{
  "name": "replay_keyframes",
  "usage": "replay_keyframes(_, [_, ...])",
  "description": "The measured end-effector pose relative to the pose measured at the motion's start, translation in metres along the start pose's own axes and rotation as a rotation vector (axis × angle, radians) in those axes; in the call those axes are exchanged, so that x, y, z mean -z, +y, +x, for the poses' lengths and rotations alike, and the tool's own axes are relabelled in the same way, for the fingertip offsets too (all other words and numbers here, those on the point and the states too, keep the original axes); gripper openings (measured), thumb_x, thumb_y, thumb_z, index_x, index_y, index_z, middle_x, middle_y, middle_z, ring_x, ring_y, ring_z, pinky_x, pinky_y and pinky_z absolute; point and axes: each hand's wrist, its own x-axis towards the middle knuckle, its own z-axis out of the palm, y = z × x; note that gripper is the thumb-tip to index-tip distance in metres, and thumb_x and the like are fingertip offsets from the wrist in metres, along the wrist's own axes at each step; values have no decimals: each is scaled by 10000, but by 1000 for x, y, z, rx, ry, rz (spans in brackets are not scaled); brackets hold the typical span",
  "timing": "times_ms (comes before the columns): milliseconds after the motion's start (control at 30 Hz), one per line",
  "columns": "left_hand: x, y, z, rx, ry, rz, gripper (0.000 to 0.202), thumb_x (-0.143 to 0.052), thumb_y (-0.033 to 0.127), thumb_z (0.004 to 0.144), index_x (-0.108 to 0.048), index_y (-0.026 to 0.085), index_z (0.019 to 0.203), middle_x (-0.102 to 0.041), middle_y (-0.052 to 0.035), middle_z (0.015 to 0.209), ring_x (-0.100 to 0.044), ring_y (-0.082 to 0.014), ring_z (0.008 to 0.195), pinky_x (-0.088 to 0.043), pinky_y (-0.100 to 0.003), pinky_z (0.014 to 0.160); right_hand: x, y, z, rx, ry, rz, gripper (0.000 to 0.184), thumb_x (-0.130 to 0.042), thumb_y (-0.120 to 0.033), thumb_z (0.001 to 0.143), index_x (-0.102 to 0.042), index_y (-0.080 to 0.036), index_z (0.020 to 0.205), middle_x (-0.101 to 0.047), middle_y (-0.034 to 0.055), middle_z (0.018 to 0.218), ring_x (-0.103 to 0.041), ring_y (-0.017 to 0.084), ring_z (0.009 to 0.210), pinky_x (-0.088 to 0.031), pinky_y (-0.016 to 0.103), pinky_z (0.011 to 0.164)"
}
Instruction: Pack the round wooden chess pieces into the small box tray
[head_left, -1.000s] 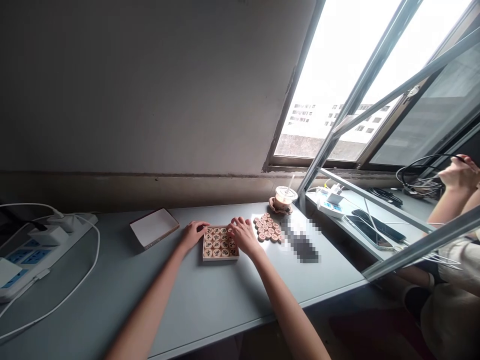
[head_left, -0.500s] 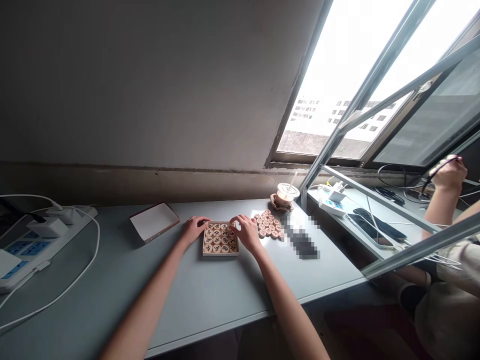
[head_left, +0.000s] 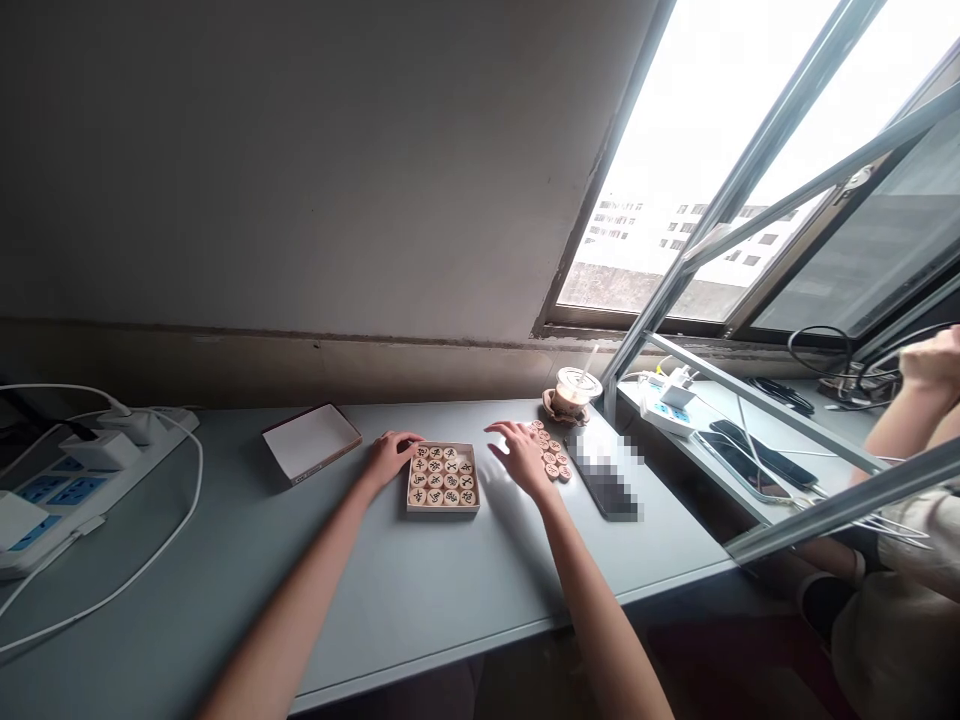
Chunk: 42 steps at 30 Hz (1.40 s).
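A shallow box [head_left: 443, 508] lies open on the desk, holding rows of wooden Chinese chess pieces [head_left: 435, 481] with dark characters. Its far right corner spot shows no piece. My left hand [head_left: 386, 460] holds the far left corner of this box between thumb and fingers. To the right of the box, my right hand [head_left: 523, 458] hovers with fingers spread and nothing visible in them. Beside and partly behind it lies a cluster of chess pieces with red characters [head_left: 553, 458], some hidden by the hand.
The box lid [head_left: 311, 442] lies upturned at the left. A lidded drink cup [head_left: 576, 390] with a straw and a phone [head_left: 611, 490] are at the right. A power strip [head_left: 142, 450] with cables occupies the left. Past a metal frame [head_left: 765, 400], another person's arm [head_left: 911, 410] shows.
My right hand has moved right, from the box's far right corner toward the red pieces, and its fingers have spread. The left hand stays at the box. The other person's hand has shifted right.
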Motion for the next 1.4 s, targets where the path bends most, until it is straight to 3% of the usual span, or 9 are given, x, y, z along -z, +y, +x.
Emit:
replay_keyframes(133, [0,0,0,3,-6,-3,293,-484,332,803,-718,221,939,-701,-62,975,-581,-249,990,-454,-374,894,5,-31,-7,207,-142,3,194,-512,-286,917,-673,-272,1024,-653,51,1093,-539,223,988,-328,381,874])
replay_keyframes(400, [0,0,-1,0,-13,5,322,-465,359,808,-715,216,952,-701,-69,973,-578,-255,999,-454,-379,887,4,-47,-9,103,-178,81,107,-593,-277,868,-628,-231,958,-686,24,919,-552,194,903,-309,343,852])
replay_keyframes(600, [-3,-6,1,-15,3,-12,332,-461,383,802,-716,216,935,-701,-68,964,-581,-255,985,-455,-382,884,6,-18,-3,-107,-52,262,170,-500,-360,903,-593,-242,983,-688,-1,942,-574,160,784,-335,313,796])
replay_keyframes(733, [-7,-13,3,-28,11,-25,337,-467,393,793,-715,211,931,-701,-69,975,-570,-259,981,-439,-402,900,1,11,-4,-220,-61,46,146,-532,-317,874,-648,-229,879,-661,43,959,-553,223,945,-319,345,827])
replay_keyframes(900, [-8,-15,4,-41,27,-29,339,-467,399,792,-716,214,929,-701,-68,968,-575,-255,973,-445,-397,891,-9,25,-9,-162,16,-113,140,-538,-286,877,-653,-244,944,-620,65,1037,-507,234,1023,-302,349,842])
replay_keyframes(1067, [-5,-9,2,-28,16,-19,324,-472,378,791,-718,217,925,-702,-64,955,-583,-251,971,-451,-392,891,0,19,-10,-212,33,-170,163,-500,-237,895,-653,-222,949,-618,87,1034,-495,249,1014,-298,362,831])
replay_keyframes(1167, [-4,-6,2,-9,7,-6,317,-475,364,790,-718,213,928,-700,-69,960,-583,-252,977,-452,-390,893,7,-4,-17,-31,18,-56,207,-460,-267,933,-638,-252,1037,-623,60,1075,-502,221,1027,-303,353,855])
replay_keyframes(1267, [-3,-3,1,6,-8,-2,326,-468,363,800,-712,209,951,-696,-74,977,-575,-254,994,-446,-391,903,9,-32,-27,207,-119,47,212,-466,-318,941,-650,-280,1039,-631,34,1103,-517,200,1018,-305,356,882])
replay_keyframes(1400, [-3,-3,-1,16,5,-7,314,-472,350,804,-709,208,954,-693,-75,999,-569,-249,1012,-439,-385,924,9,-52,-34,213,-203,66,206,-486,-322,934,-676,-242,930,-670,42,1002,-545,208,957,-303,387,883])
